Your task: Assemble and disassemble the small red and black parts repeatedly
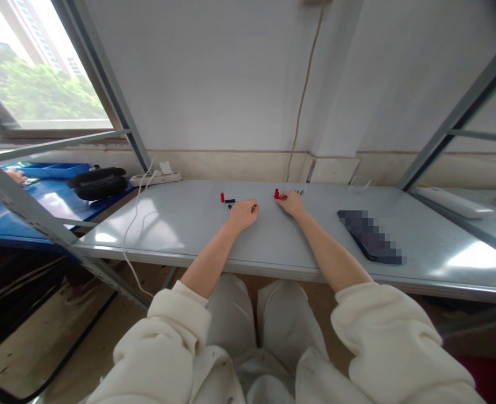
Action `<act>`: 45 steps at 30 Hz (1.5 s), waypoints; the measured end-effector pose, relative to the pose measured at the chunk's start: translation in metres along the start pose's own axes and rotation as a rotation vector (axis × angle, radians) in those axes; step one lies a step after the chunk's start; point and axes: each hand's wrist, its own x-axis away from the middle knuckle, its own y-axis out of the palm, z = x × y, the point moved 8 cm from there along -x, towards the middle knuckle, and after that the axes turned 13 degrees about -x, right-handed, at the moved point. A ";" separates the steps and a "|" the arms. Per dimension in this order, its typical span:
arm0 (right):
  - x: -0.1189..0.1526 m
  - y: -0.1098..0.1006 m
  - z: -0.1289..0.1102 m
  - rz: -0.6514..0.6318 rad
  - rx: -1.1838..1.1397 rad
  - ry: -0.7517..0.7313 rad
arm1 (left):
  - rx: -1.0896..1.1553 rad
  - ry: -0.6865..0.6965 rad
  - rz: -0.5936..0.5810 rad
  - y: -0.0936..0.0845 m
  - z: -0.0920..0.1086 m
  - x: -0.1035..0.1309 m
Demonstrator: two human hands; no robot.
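Note:
My left hand (244,214) rests on the grey table, its fingers curled closed; a dark spot shows at the curl, but what it holds I cannot make out. Just beyond it lie a small black cylinder (230,201) and another dark piece (230,206), partly covered by the hand. A small red cylinder (222,197) stands upright to their left. My right hand (290,202) has its fingertips pinched at a small red cylindrical piece (276,194); a second red part may be there too. Beyond that hand, small metallic pieces (299,192) are partly hidden.
A dark, pixelated flat object (370,237) lies to the right. A power strip (157,178) with a white cable (132,224) sits at the back left. Metal frame posts (117,95) flank the table. Another person's hand (16,175) is at the blue table (54,196) on the left.

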 end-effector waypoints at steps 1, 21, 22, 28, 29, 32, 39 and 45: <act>0.000 -0.001 0.000 -0.004 0.000 0.005 | 0.003 0.002 0.001 0.000 0.000 0.000; 0.010 -0.012 0.004 -0.021 0.055 0.083 | 0.053 -0.359 0.066 -0.010 -0.042 0.001; 0.010 -0.011 0.005 -0.013 0.059 0.083 | 0.057 -0.378 0.073 -0.012 -0.045 0.002; 0.008 -0.011 0.009 0.018 0.103 0.075 | 0.031 -0.490 0.003 -0.007 -0.064 0.006; 0.008 -0.010 0.009 0.017 0.107 0.079 | 0.024 -0.487 -0.027 -0.004 -0.065 0.006; 0.009 -0.011 0.009 0.009 0.111 0.103 | -0.008 -0.473 -0.098 0.003 -0.066 0.007; 0.015 -0.015 0.009 -0.063 0.182 0.169 | -0.054 -0.503 -0.118 -0.001 -0.071 0.011; 0.030 -0.022 -0.006 -0.098 0.240 0.185 | -0.039 -0.580 -0.133 -0.006 -0.091 0.016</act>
